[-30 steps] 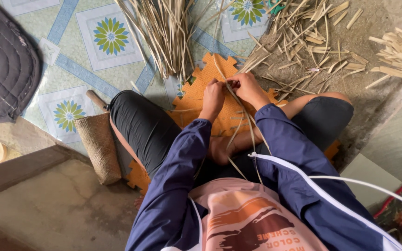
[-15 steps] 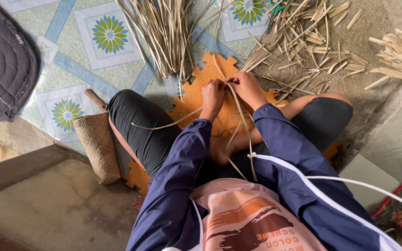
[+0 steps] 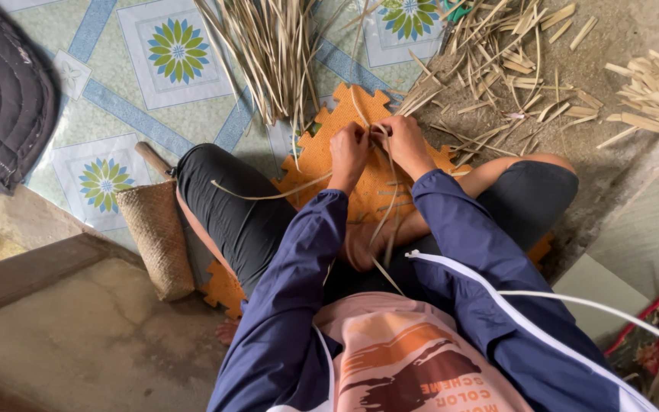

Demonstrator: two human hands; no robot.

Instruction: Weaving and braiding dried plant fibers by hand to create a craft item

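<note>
Sitting cross-legged on an orange foam mat [image 3: 322, 156], the person has a woven basket [image 3: 155, 236] lying finished at the left. The left hand [image 3: 348, 149] and right hand [image 3: 404, 141] both pinch pale strips [image 3: 389, 191] over the lap; weaving looks barely begun, with a big strip bundle [image 3: 268, 46] unused.

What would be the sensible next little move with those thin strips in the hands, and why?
Probably draw the loose strip snug: the left hand and right hand pinch the strips together, while that one trails slack across the left thigh.
</note>
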